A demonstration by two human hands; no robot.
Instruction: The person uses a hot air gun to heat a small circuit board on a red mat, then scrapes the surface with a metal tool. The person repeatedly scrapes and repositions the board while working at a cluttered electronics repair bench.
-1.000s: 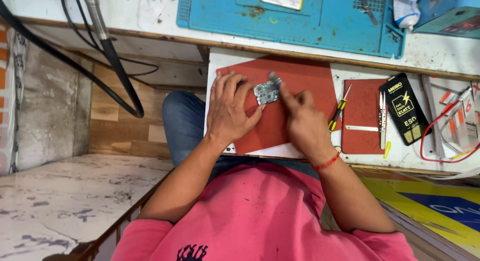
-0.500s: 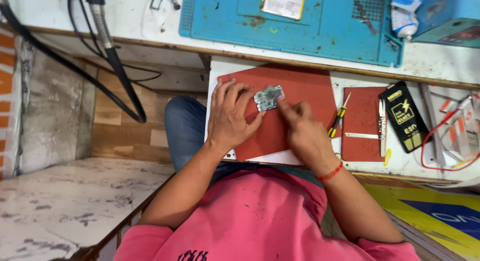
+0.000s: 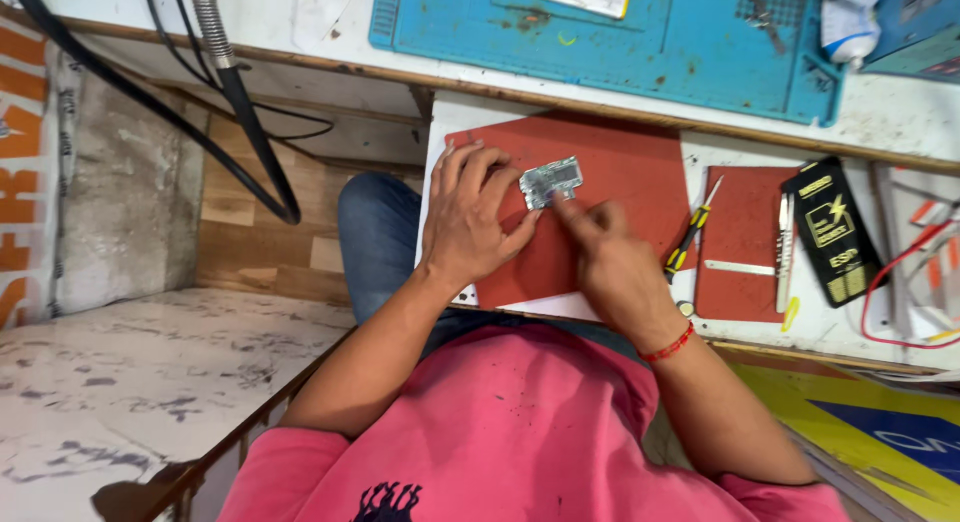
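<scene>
A small silvery circuit board [image 3: 551, 180] lies on a red mat [image 3: 640, 162] on a white pull-out shelf. My left hand [image 3: 470, 217] rests flat on the mat, fingertips against the board's left edge. My right hand [image 3: 610, 257] is just below and right of the board, its fingers bunched and the index fingertip touching the board's lower right corner. Whether the right hand holds a small tool is hidden by the fingers.
A yellow-handled screwdriver [image 3: 692, 232], tweezers [image 3: 785, 252] on a smaller red mat [image 3: 740, 242], and a black packet [image 3: 832, 242] lie to the right. Red wires [image 3: 905, 282] sit at far right. Above is a blue work mat [image 3: 620, 32]; black cables [image 3: 240, 112] hang at left.
The view shifted slightly. My right hand slid down and right, off the board's top, so its fingertip now meets the board's lower corner. The left hand stayed put.
</scene>
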